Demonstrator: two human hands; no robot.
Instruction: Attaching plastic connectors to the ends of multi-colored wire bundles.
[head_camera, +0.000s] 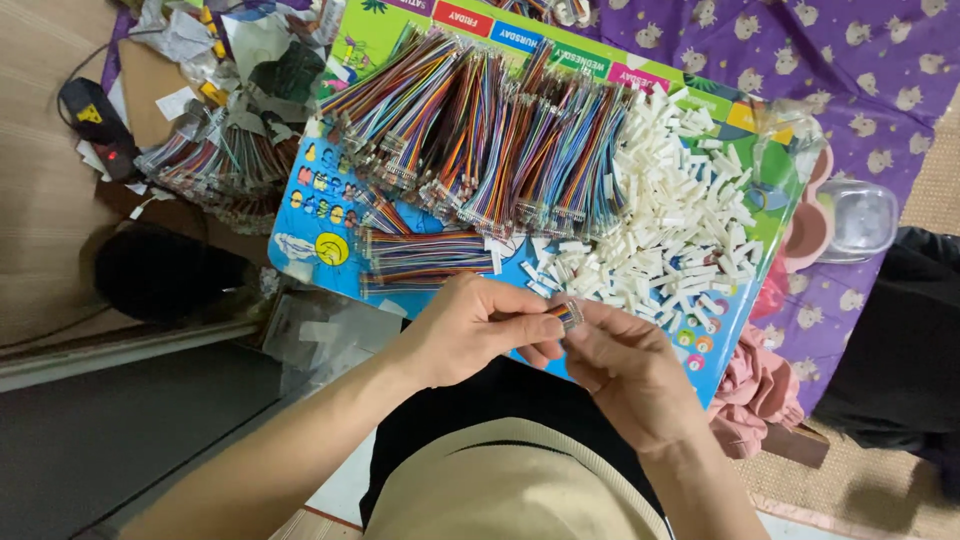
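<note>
Left hand (470, 335) and right hand (625, 365) meet over the lap, fingertips of both pinched on one short strip of coloured wires (567, 314), held just above the near edge of a bright printed board (310, 225). On the board: bundles of wires (480, 130) at left, a heap of white plastic connectors (680, 230) at right.

— Any room ahead of my hands?
— Little. The white connector pile (672, 215) crowds my right hand (622, 368); wire bundles (480, 135) wall the board's (310, 235) far side.
— And left?
— Only a blue strip beside the short bundle (420, 262), near my left hand (470, 330).
</note>
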